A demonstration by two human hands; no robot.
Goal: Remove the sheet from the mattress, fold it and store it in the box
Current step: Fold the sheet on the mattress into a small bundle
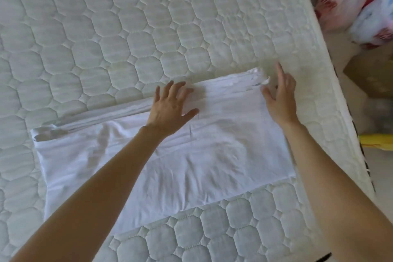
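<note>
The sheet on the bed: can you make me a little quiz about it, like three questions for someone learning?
1. True or false: the sheet is already off the mattress corners and lies folded on top of it.
2. Which of the two hands lies flat on the sheet: left hand or right hand?
3. Fill in: the right hand's spread fingers are at the sheet's far right ____.

Key: 1 true. 2 left hand. 3 corner.

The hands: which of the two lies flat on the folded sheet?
The left hand lies flat, fingers spread, on the folded sheet. The right hand is only at the sheet's right corner, fingers lifted.
</note>
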